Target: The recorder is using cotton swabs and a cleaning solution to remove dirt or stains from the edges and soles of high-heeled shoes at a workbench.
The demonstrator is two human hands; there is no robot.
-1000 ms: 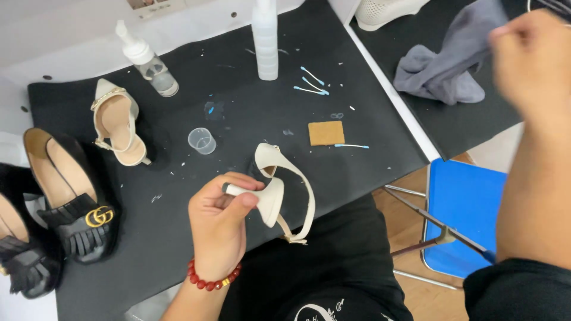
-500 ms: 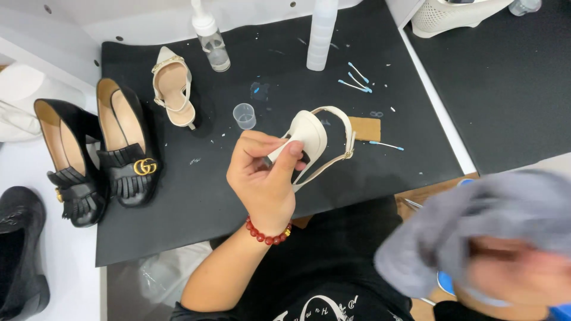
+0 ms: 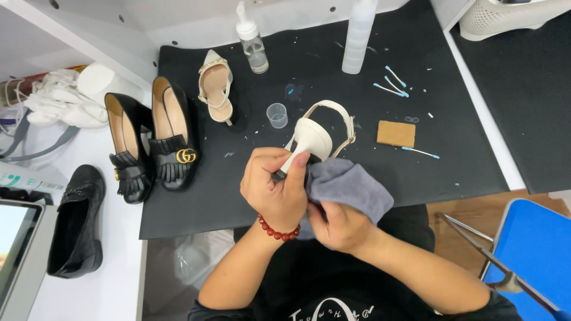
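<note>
Change: since half a second ago the right hand has come in from the lower right, where it was a blur with the cloth, and now meets the shoe in front of the body.
Far left: black flat loafer of smooth leather (image 3: 76, 220) lies on the white shelf, beside the corner of a tablet screen (image 3: 18, 249).
Mat, left part: pair of black fringed leather loafers with gold buckles (image 3: 156, 138) stands side by side on the black work mat (image 3: 333, 178); a cream slingback heeled shoe (image 3: 216, 87) lies just behind them.
Left hand: left hand (image 3: 275, 189), with a red bead bracelet (image 3: 278, 230) at the wrist, is closed around the cream slingback shoe in hand (image 3: 313, 137), thumb pressed along it.
Shoe's lie: it rises up and away from that grip, long axis pointing toward the mat's far edge, strap loop to the right.
Right hand: right hand (image 3: 339, 226) clutches a grey soft cloth (image 3: 348, 187) against the shoe's lower end, just right of the left hand; both hands touch it.
Mat, right part: small clear plastic cup (image 3: 277, 115), tan sponge square (image 3: 396, 134), blue-tipped cotton swabs (image 3: 389, 83).
Hidden: the shoe's heel end is covered by fingers and cloth, so the contact spot cannot be made out.
</note>
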